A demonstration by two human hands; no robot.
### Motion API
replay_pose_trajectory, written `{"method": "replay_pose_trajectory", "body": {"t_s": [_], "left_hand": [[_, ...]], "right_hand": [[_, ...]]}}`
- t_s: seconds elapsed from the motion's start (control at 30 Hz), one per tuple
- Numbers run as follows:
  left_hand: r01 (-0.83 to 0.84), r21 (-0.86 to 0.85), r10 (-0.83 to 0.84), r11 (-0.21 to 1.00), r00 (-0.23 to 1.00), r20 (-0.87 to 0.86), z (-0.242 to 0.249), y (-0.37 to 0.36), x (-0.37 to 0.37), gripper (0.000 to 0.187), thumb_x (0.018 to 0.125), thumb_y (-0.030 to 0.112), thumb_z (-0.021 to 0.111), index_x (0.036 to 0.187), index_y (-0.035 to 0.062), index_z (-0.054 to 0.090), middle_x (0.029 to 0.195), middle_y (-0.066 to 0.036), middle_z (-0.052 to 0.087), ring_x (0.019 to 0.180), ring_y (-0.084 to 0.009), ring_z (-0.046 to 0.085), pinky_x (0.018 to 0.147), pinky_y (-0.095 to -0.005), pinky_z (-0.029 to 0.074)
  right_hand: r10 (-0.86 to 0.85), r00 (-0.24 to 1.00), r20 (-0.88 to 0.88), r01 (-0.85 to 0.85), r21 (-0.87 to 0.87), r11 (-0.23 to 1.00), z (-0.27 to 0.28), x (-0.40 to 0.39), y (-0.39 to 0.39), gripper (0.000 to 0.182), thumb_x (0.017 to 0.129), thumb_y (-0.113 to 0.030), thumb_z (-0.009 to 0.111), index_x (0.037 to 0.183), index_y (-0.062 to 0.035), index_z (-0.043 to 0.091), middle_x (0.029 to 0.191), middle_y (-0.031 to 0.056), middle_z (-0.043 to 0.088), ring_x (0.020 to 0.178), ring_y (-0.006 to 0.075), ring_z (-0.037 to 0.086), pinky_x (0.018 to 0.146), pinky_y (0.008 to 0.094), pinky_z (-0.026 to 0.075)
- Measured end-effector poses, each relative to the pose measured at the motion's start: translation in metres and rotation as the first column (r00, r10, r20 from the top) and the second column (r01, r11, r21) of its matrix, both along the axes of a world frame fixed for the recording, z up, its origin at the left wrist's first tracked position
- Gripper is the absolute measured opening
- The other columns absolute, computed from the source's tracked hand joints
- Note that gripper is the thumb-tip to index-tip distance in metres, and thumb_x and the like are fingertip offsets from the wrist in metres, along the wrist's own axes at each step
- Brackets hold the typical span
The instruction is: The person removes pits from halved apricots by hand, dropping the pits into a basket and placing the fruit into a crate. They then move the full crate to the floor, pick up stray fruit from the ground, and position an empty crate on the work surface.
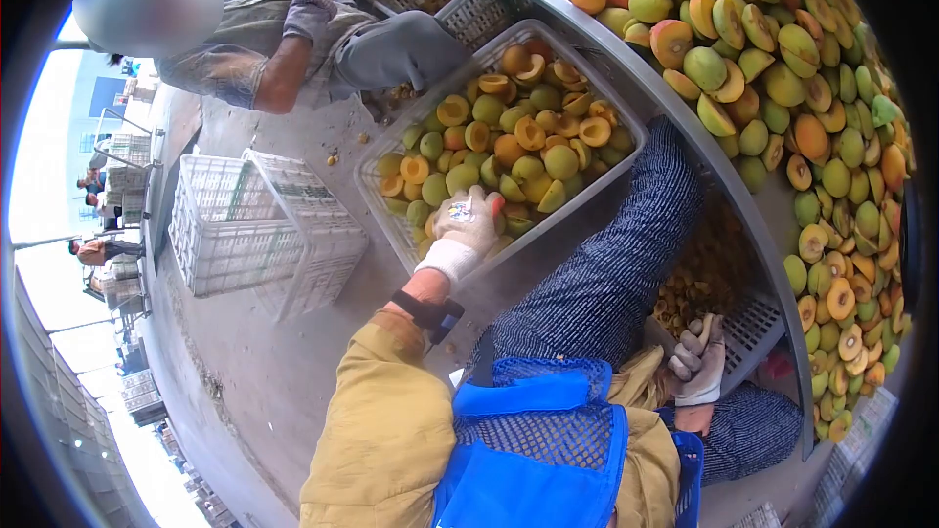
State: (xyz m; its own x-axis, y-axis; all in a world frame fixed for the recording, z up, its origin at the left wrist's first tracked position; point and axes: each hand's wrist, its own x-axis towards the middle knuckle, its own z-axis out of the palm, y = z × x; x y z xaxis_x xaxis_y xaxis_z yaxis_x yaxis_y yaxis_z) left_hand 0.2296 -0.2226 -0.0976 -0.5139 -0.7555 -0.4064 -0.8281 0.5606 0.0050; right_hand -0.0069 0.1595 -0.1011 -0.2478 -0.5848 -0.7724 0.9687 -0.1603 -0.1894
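My left hand (465,223), in a pale glove, is at the near edge of a white crate (391,246) filled with green and orange fruit halves (494,142). Its fingers curve down over the fruit, and an orange-red patch shows beside them. What it holds is hidden. My right hand (696,362), also gloved, is closed above my lap at the lower right, its fingers curled round something too small to name. Beside it stands a grey crate (758,337), with yellow-brown scraps (690,298) behind.
A metal-rimmed table (729,171) curves along the right, heaped with cut fruit (782,68). Stacked white crates (264,230) stand on the floor at left. A seated co-worker (293,49) is at the upper left, near grey crates (479,12). Other people are far left.
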Motion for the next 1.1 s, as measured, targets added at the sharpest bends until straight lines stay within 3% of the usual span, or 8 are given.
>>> {"method": "replay_pose_trajectory", "body": {"t_s": [0.27, 0.37, 0.47, 0.63, 0.77, 0.9, 1.03, 1.1], "left_hand": [[0.061, 0.145, -0.001, 0.988, 0.925, -0.381, -0.007, -0.018, 0.028, 0.022, 0.083, 0.012, 0.069, 0.104, 0.0108, 0.061, 0.1, -0.016, 0.066, 0.1, -0.0392, 0.064, 0.083, -0.0469, 0.052], [-0.096, -0.135, 0.017, 0.986, 0.871, -0.491, 0.014, -0.034, 0.074, 0.019, 0.081, 0.011, 0.07, 0.095, 0.0089, 0.058, 0.091, -0.015, 0.063, 0.083, -0.0399, 0.063, 0.071, -0.0483, 0.051], [-0.389, -0.312, 0.249, 0.867, 0.879, -0.406, 0.002, -0.051, 0.135, 0.022, 0.081, 0.008, 0.072, 0.097, 0.0073, 0.057, 0.099, -0.02, 0.059, 0.085, -0.0409, 0.063, 0.072, -0.0525, 0.05], [-0.432, 0.025, 0.427, 0.902, 0.879, -0.21, -0.039, -0.033, 0.124, 0.033, 0.086, 0.022, 0.072, 0.114, 0.0096, 0.061, 0.121, -0.02, 0.057, 0.105, -0.0423, 0.062, 0.087, -0.0501, 0.052], [-0.377, 0.009, 0.371, 0.926, 0.907, -0.197, -0.043, -0.024, 0.132, 0.037, 0.087, 0.022, 0.07, 0.121, 0.011, 0.062, 0.127, -0.021, 0.053, 0.111, -0.0429, 0.06, 0.092, -0.0494, 0.052], [-0.359, -0.015, 0.359, 0.933, 0.933, 0.006, -0.048, -0.031, 0.126, 0.037, 0.089, 0.022, 0.069, 0.123, 0.0118, 0.062, 0.125, -0.021, 0.058, 0.11, -0.0425, 0.063, 0.092, -0.0497, 0.053], [-0.55, 0.38, 0.525, 0.744, 0.833, 0.175, 0.003, -0.055, 0.098, 0.026, 0.091, 0.024, 0.067, 0.115, 0.012, 0.065, 0.115, -0.019, 0.07, 0.1, -0.042, 0.069, 0.087, -0.0494, 0.055], [-0.352, 0.076, 0.358, 0.933, 0.927, -0.113, 0.01, -0.06, 0.083, 0.021, 0.091, 0.023, 0.066, 0.109, 0.0125, 0.069, 0.118, -0.016, 0.068, 0.105, -0.0389, 0.066, 0.088, -0.0465, 0.053]], "right_hand": [[-0.002, 0.997, -0.072, 0.009, 0.102, 0.995, 0.01, 0.003, -0.009, 0.042, 0.1, -0.055, 0.057, 0.088, -0.0148, 0.057, 0.055, -0.0068, 0.031, 0.037, 0.007, 0.025, 0.034, 0.0246, 0.018], [-0.018, 1.0, 0.013, 0.017, 0.032, 0.999, -0.001, 0.0, 0.002, 0.041, 0.099, -0.055, 0.058, 0.089, -0.015, 0.056, 0.055, -0.007, 0.03, 0.037, 0.0068, 0.024, 0.034, 0.0238, 0.017], [0.006, 0.998, -0.068, 0.001, 0.095, 0.996, 0.0, 0.002, -0.002, 0.041, 0.099, -0.055, 0.058, 0.089, -0.0152, 0.056, 0.056, -0.0069, 0.03, 0.038, 0.0068, 0.023, 0.034, 0.0233, 0.016], [-0.016, 0.999, -0.04, 0.022, 0.153, 0.988, -0.002, 0.003, -0.009, 0.04, 0.099, -0.054, 0.059, 0.088, -0.0153, 0.056, 0.055, -0.0067, 0.03, 0.038, 0.0066, 0.024, 0.035, 0.0226, 0.015], [0.005, 1.0, -0.031, -0.003, 0.055, 0.998, -0.008, 0.001, 0.002, 0.041, 0.097, -0.055, 0.062, 0.088, -0.0156, 0.055, 0.056, -0.0068, 0.031, 0.039, 0.0064, 0.024, 0.035, 0.0227, 0.017], [0.004, 0.994, -0.111, 0.015, 0.173, 0.985, 0.004, 0.005, -0.004, 0.043, 0.095, -0.058, 0.062, 0.089, -0.0159, 0.055, 0.056, -0.007, 0.031, 0.04, 0.0068, 0.025, 0.036, 0.0235, 0.018], [-0.001, 0.994, -0.112, 0.014, 0.114, 0.993, 0.0, 0.004, -0.004, 0.043, 0.095, -0.059, 0.062, 0.089, -0.0166, 0.057, 0.056, -0.0068, 0.031, 0.04, 0.0075, 0.026, 0.037, 0.0244, 0.02], [0.031, 0.995, -0.093, -0.026, 0.062, 0.998, -0.007, 0.002, 0.004, 0.043, 0.095, -0.059, 0.062, 0.089, -0.0171, 0.058, 0.055, -0.0067, 0.031, 0.04, 0.0078, 0.026, 0.037, 0.025, 0.02]]}}
